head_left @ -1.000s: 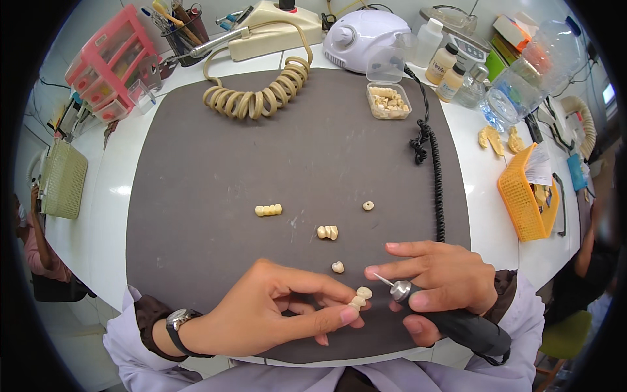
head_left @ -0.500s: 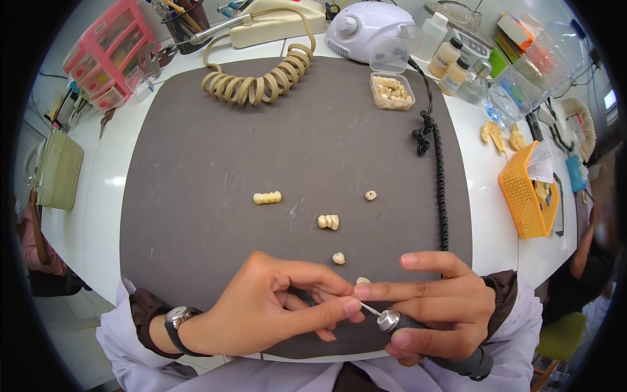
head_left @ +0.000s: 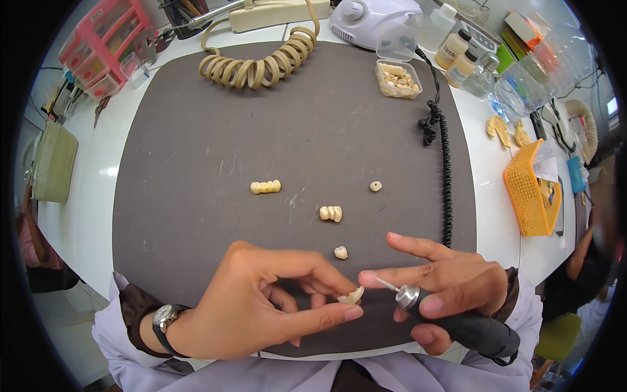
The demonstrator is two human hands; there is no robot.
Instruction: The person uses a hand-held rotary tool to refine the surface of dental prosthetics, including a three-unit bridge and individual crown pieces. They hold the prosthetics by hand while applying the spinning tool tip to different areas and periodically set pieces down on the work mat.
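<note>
My left hand (head_left: 258, 300) pinches a small cream dental bridge piece (head_left: 351, 296) between thumb and index finger. My right hand (head_left: 457, 287) grips a black rotary handpiece (head_left: 473, 331) with a metal collar and thin bur, its index fingertip just above the bur and close to that piece. On the grey mat (head_left: 183, 163), just beyond my hands, sits a single white crown (head_left: 340, 252). Farther up lie a three-unit piece (head_left: 330, 213), a longer yellowish bridge (head_left: 265, 186) and a small round crown (head_left: 375, 186).
A coiled beige hose (head_left: 248, 70), open box of tooth pieces (head_left: 397, 83) and white control unit (head_left: 369, 23) line the back. Black cord (head_left: 446, 176) runs down the right, beside an orange basket (head_left: 529, 196). Pink drawers (head_left: 98, 59) stand back left. Other people show at both edges.
The right hand moved in to the piece, then drew back rightward with the handpiece. The left hand shifted slightly left, the held piece now turned. The camera view has shifted, raising the mat in frame.
</note>
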